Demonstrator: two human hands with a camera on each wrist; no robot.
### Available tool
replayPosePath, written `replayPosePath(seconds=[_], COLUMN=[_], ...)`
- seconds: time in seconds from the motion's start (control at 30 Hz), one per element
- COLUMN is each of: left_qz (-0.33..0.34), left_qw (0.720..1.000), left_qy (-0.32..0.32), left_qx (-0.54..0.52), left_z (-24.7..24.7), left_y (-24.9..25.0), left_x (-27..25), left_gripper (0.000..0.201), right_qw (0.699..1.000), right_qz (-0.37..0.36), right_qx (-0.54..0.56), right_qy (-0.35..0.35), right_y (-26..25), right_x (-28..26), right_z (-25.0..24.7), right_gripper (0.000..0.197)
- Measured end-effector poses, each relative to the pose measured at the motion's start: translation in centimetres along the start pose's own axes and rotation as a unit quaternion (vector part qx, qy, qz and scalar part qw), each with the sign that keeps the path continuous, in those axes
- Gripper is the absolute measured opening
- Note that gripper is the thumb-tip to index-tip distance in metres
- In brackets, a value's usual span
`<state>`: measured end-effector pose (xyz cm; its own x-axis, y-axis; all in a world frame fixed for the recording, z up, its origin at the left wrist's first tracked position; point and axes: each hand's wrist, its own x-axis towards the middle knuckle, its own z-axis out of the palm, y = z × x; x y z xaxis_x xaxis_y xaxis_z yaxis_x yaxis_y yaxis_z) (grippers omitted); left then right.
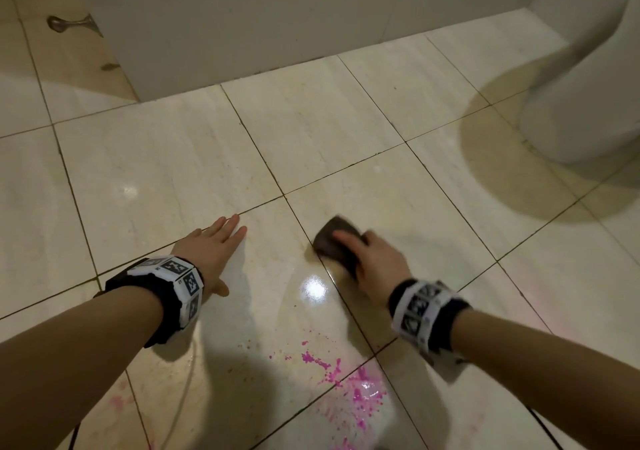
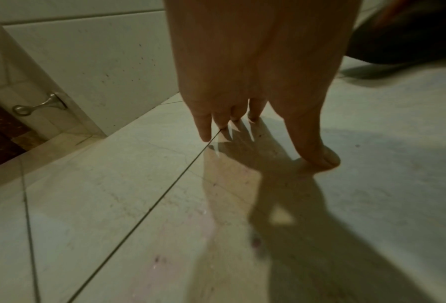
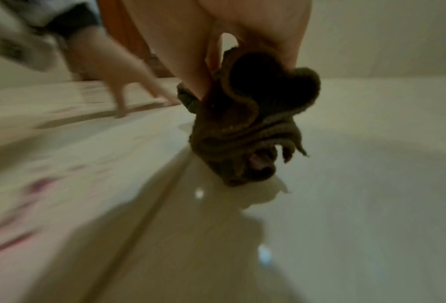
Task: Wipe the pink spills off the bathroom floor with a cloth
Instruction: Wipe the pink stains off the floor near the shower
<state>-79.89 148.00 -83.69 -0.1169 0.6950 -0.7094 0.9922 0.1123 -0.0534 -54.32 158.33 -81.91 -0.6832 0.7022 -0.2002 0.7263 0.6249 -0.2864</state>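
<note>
Cloth: the dark brown, soft, bunched-up cloth [image 1: 337, 241] looks light and floppy; hold it by its top folds.
Right grip: the right hand [image 1: 375, 259] curls around the cloth and presses it on the shiny cream tile floor [image 1: 346, 130].
Left grip: the left hand [image 1: 211, 248] lies flat with straight fingers, holding nothing.
Spill: bright pink splashes [image 1: 346, 380] are still wet, so the floor may be slippery.

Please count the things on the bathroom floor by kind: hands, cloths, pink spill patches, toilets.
Hands: 2, left hand flat, right hand holding the cloth
Cloths: 1, brown cloth
Pink spill patches: 2, main, fainter one
Toilets: 1
Total: 6
</note>
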Motion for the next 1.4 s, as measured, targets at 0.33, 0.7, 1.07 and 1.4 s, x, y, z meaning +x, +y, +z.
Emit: replayPosePath(seconds=[0.33, 0.7, 1.07, 1.4], left_qz=[0.011, 0.019, -0.050, -0.165], left_qw=[0.999, 0.999, 0.998, 0.978], left_qy=[0.035, 0.043, -0.023, -0.015], left_qx=[-0.003, -0.013, -0.005, -0.124], left_z=[1.1, 1.4, 2.6, 4.8], left_y=[-1.1, -1.6, -6.7, -6.2], left_x=[-0.2, -0.3, -1.8, -3.3], left_gripper=[0.106, 0.111, 0.141, 0.125], right_qw=[0.994, 0.999, 0.978, 0.981], right_qz=[-0.019, -0.005, -0.155, -0.132], right_qx=[-0.060, -0.020, -0.103, -0.029], right_qy=[-0.094, -0.039, -0.097, -0.140], right_y=[-3.6, -3.4, -8.9, -9.2], right_x=[2.1, 4.9, 5.0, 6.5], right_z=[2.1, -0.6, 2.7, 1.3], right_gripper=[0.062, 0.056, 0.068, 0.058])
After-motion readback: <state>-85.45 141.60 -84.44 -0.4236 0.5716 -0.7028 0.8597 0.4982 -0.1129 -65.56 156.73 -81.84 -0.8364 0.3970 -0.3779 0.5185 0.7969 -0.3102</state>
